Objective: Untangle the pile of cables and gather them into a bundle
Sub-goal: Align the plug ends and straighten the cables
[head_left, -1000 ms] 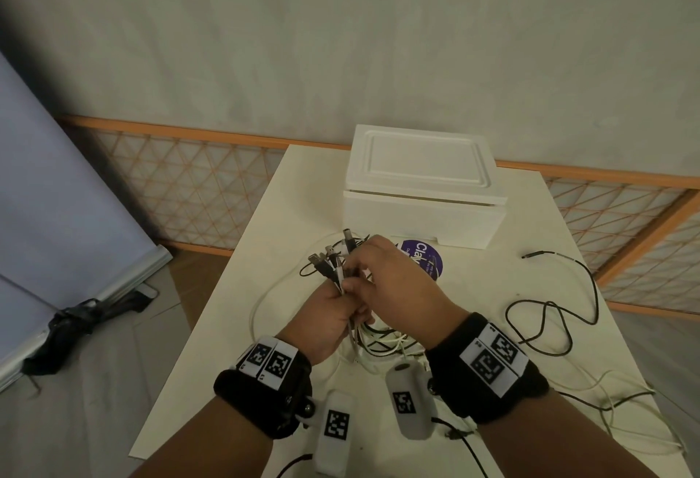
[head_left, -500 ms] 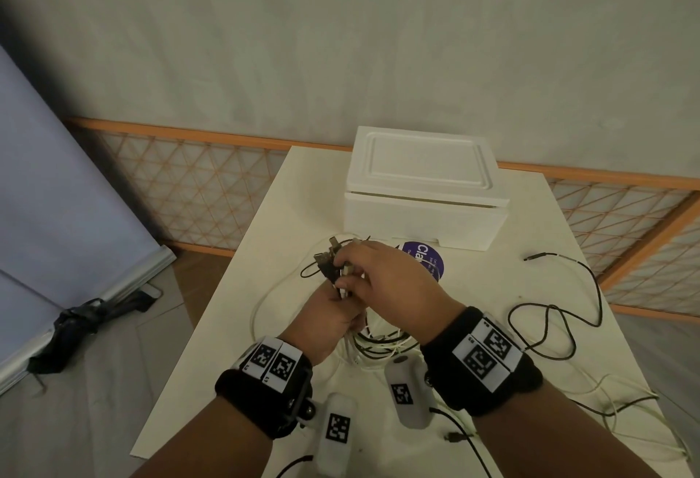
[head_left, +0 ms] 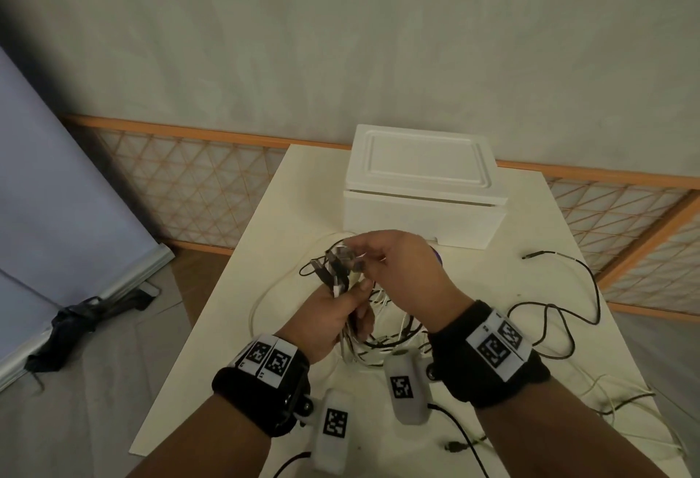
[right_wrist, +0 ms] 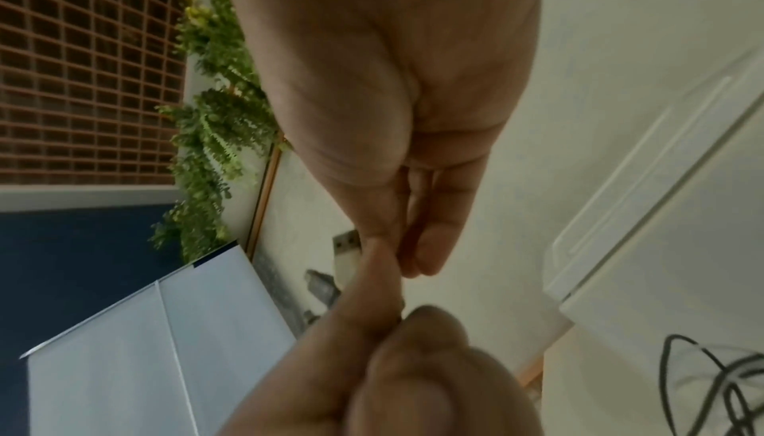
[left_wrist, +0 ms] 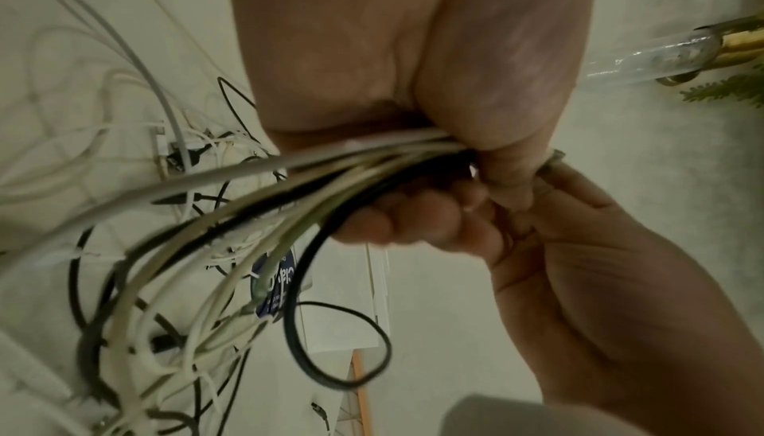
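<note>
Both hands had lifted slightly; the left hand (head_left: pixel 333 312) stayed fisted round the cables (head_left: pixel 342 276) above the table (head_left: pixel 242 345), and the right hand (head_left: pixel 401 269) pinched their plug ends.

White foam box (head_left: pixel 424 193) on table (head_left: pixel 265 212); lattice fence (head_left: pixel 182 189) behind — trailing greenery (right_wrist: pixel 215 123).

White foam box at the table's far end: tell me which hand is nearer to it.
Right. The right hand is raised just in front of the white foam box; the left hand grips the cable bundle lower, farther back toward the person.
</note>
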The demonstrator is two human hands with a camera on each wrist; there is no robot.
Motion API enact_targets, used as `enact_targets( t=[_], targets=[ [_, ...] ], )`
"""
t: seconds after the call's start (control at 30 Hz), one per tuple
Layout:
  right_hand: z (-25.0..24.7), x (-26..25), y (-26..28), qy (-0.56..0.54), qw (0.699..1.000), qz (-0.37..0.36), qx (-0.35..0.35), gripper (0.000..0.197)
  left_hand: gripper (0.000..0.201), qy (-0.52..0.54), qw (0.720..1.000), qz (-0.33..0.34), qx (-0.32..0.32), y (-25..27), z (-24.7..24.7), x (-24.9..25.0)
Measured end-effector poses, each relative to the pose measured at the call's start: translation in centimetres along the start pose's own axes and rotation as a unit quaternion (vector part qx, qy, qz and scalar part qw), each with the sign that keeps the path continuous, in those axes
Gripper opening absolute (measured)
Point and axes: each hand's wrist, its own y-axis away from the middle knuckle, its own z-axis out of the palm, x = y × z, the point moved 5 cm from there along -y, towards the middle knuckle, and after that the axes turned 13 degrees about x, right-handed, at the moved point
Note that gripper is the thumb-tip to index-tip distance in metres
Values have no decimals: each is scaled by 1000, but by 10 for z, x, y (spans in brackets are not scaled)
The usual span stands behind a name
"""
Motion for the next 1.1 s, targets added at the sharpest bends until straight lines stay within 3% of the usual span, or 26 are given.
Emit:
enact_targets(
  t=[0.07,0.2,0.33,0.47,0.6,0.7,0.9,1.1],
  targets=[
    [2,-3,4,-12,1000,-11,17,41,44,4,1000,-13,5,2,3,2],
    [4,5,18,-46,996,-27,72,21,56,44,997,-29,56,3,0,6],
    [11,12,38,-8,993,-93,69,37,34,68,992,-53,91,0,-7,4],
    [4,-2,38,55,975,-183,111,50,21,22,998,-28,52,-2,-10,-4],
    [4,-18,28,187,948,-253,55,40,4,-77,996,7,47,4,-3,-3],
    [2,-18,23,240,940,-237,44,36,10,-124,991,28,51,3,-3,-2],
    [6,-16,20,165,966,-200,-14,20,10,-163,985,50,38,9,-3,0],
    [9,-16,21,14,976,-203,76,21,23,-89,995,40,6,11,1,10]
  ],
)
